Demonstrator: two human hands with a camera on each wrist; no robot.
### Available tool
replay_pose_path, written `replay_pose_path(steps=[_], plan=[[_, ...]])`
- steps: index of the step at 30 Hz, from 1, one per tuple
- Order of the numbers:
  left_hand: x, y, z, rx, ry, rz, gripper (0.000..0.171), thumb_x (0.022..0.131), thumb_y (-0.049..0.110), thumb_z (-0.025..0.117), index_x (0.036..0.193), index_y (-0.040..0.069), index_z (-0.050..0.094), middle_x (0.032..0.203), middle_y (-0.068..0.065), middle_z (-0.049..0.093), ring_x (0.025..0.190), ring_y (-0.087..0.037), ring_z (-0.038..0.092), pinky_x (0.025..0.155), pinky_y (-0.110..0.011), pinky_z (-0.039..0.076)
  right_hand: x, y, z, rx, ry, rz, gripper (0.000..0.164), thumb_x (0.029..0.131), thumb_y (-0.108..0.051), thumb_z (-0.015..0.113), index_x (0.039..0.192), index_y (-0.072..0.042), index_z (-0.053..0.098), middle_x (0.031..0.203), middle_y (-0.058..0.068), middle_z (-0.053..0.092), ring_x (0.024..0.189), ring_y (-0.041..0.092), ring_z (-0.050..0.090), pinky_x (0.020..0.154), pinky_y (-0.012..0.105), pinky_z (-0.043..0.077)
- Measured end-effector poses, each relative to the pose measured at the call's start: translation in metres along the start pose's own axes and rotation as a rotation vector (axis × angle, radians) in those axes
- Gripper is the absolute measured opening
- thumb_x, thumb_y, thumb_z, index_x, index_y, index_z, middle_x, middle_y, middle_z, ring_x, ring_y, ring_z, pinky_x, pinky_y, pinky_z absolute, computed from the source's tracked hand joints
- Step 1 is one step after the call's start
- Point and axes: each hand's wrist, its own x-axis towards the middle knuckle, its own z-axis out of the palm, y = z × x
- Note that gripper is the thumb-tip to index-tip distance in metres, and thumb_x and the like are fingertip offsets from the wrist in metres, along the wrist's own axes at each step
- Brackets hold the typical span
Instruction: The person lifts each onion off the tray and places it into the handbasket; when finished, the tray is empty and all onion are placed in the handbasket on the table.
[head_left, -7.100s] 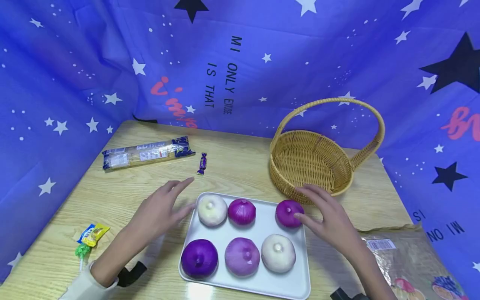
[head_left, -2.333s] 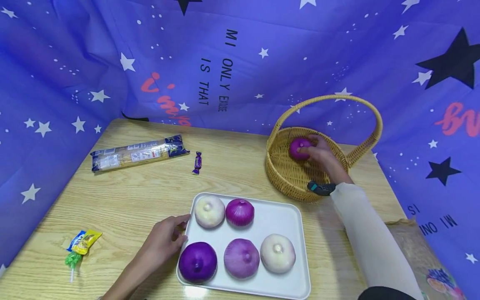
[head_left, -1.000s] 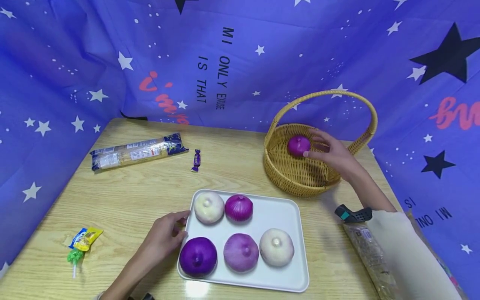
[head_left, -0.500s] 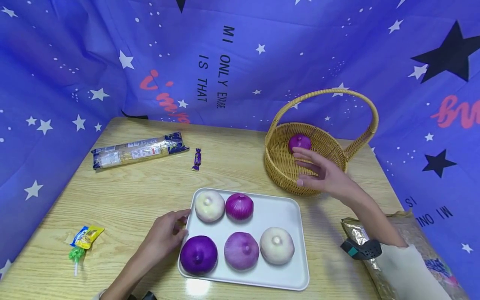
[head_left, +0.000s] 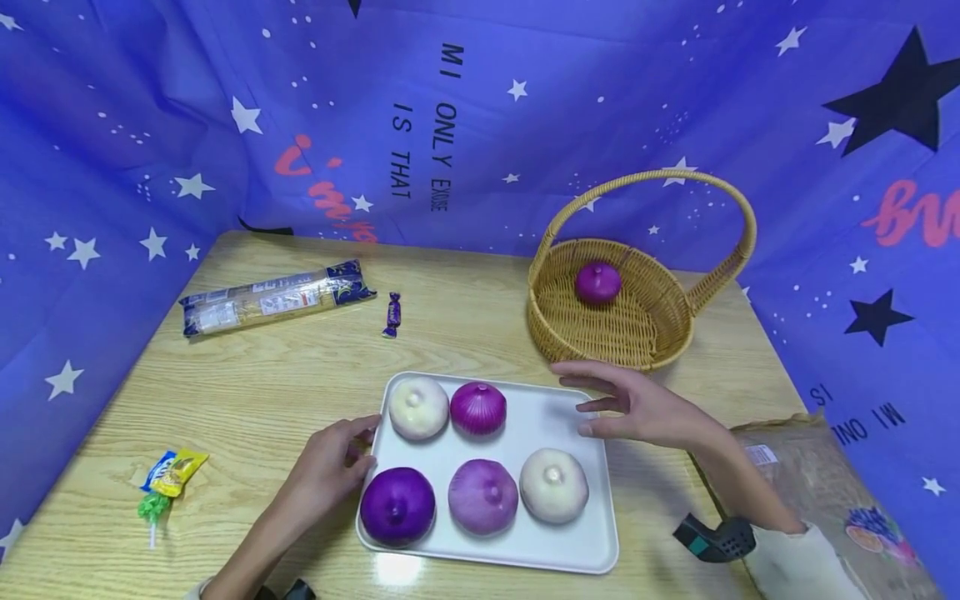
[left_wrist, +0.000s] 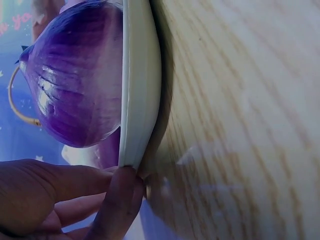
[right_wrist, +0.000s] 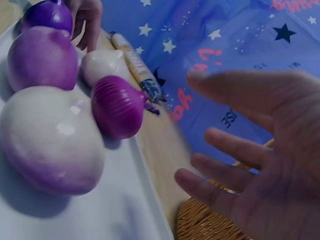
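A white tray (head_left: 558,557) carries several onions: a white onion (head_left: 418,408) and a magenta onion (head_left: 478,408) at the back, a dark purple onion (head_left: 397,506), a light purple onion (head_left: 483,497) and another white onion (head_left: 554,486) in front. My left hand (head_left: 330,467) pinches the tray's left rim between thumb and fingers, plain in the left wrist view. Over the tray's back right corner hovers my right hand (head_left: 637,406), fingers spread and holding nothing. One purple onion (head_left: 597,283) sits inside the wicker basket (head_left: 551,329), at its back.
A long clear packet with blue ends (head_left: 277,298) and a purple wrapped candy (head_left: 392,315) lie at the back left. Small candies (head_left: 175,472) and a green lollipop (head_left: 153,507) are front left. A brown bag (head_left: 810,483) lies at right. The basket's handle (head_left: 652,177) arches high.
My right hand put the purple onion from the tray into the basket, let go, and came back toward the tray. My left hand took hold of the tray's left rim.
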Motion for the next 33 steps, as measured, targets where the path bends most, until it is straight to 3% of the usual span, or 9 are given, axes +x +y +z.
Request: replay_pose_path(steps=[7, 16, 21, 27, 33], plan=[[0.0, -0.001, 0.0, 0.014, -0.005, 0.005, 0.052, 0.069, -0.007, 0.065, 0.119, 0.003, 0.052, 0.092, -0.006, 0.057, 0.067, -0.008, 0.055, 0.055, -0.017, 0.047, -0.005, 0.016, 0.014, -0.036, -0.065, 0.047, 0.061, 0.076, -0.009, 0.067, 0.13, -0.013, 0.038, 0.133, 0.003, 0.038, 0.12, 0.039, 0.033, 0.087, 0.049, 0.041], [0.001, 0.0, -0.001, 0.048, -0.004, 0.015, 0.052, 0.07, -0.005, 0.066, 0.119, 0.004, 0.053, 0.089, -0.003, 0.058, 0.068, -0.008, 0.055, 0.06, -0.018, 0.047, -0.016, 0.035, 0.031, -0.01, -0.053, 0.154, 0.065, 0.07, -0.016, 0.073, 0.127, -0.018, 0.043, 0.129, -0.002, 0.041, 0.117, 0.032, 0.039, 0.088, 0.044, 0.042], [0.001, 0.0, -0.001, 0.042, -0.014, 0.005, 0.053, 0.07, -0.005, 0.066, 0.12, 0.005, 0.052, 0.09, -0.003, 0.057, 0.068, -0.008, 0.055, 0.059, -0.018, 0.047, -0.022, 0.04, 0.04, -0.044, -0.043, 0.137, 0.064, 0.069, -0.017, 0.074, 0.126, -0.017, 0.045, 0.129, 0.0, 0.039, 0.112, 0.028, 0.043, 0.085, 0.036, 0.044], [0.0, 0.002, -0.001, 0.057, -0.017, 0.006, 0.053, 0.07, -0.005, 0.066, 0.121, 0.004, 0.051, 0.092, -0.005, 0.057, 0.07, -0.009, 0.056, 0.061, -0.017, 0.047, -0.023, 0.038, 0.05, -0.172, -0.053, 0.115, 0.065, 0.066, -0.025, 0.076, 0.124, -0.022, 0.047, 0.128, -0.001, 0.036, 0.109, 0.02, 0.044, 0.078, 0.032, 0.048], [0.0, 0.004, -0.002, 0.063, -0.02, 0.002, 0.053, 0.07, -0.005, 0.065, 0.121, 0.003, 0.051, 0.092, -0.006, 0.058, 0.07, -0.01, 0.056, 0.06, -0.018, 0.047, -0.021, 0.039, 0.053, -0.221, -0.059, 0.12, 0.063, 0.065, -0.026, 0.076, 0.121, -0.024, 0.049, 0.124, -0.004, 0.041, 0.106, 0.016, 0.046, 0.077, 0.031, 0.048]])
